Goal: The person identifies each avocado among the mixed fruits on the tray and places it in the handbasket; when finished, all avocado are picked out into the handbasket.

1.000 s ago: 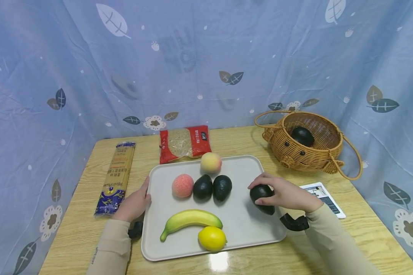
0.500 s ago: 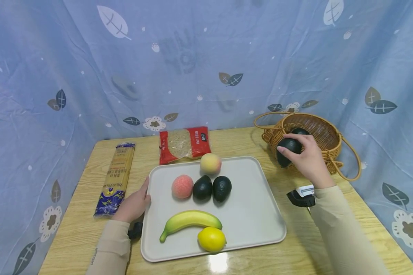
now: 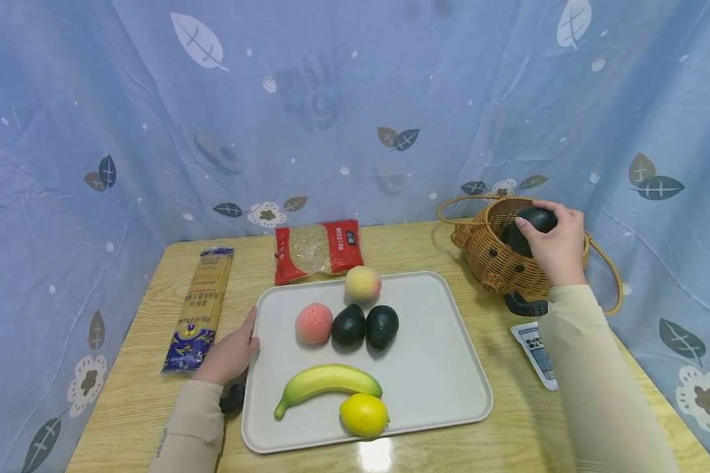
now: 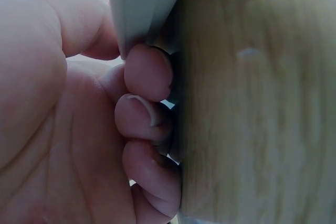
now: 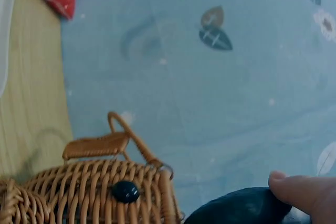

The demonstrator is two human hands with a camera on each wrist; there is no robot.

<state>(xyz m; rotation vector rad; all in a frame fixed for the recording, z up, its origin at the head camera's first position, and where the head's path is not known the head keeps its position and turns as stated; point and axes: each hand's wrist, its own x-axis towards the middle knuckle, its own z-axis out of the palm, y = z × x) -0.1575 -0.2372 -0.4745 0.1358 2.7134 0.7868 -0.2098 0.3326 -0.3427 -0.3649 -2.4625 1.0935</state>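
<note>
My right hand [image 3: 559, 246] grips a dark avocado [image 3: 542, 219] between thumb and fingers at the mouth of the wicker basket [image 3: 503, 268]. A second avocado [image 3: 517, 242] lies inside the basket, partly hidden behind the held one. In the right wrist view, my thumb presses on the held avocado [image 5: 244, 207]. My left hand [image 3: 231, 353] holds the left rim of the pale tray [image 3: 432, 368]; the left wrist view shows curled fingers [image 4: 149, 74] at its edge. On the tray lie two avocados [image 3: 349, 326], a pink peach [image 3: 314, 322], a yellow peach [image 3: 363, 284], a banana [image 3: 330, 382] and a lemon [image 3: 364, 415].
A long spaghetti packet [image 3: 201, 309] lies left of the tray. Behind the tray is a red-ended clear packet [image 3: 316, 249]. A white and blue packet [image 3: 537, 355] sits right of the tray, partly under my right sleeve. A curtain [image 3: 343, 118] surrounds the table.
My right hand has lifted the avocado off the tray's right side and carried it right and away from me to the basket's opening. My left hand stays at the tray's rim.
</note>
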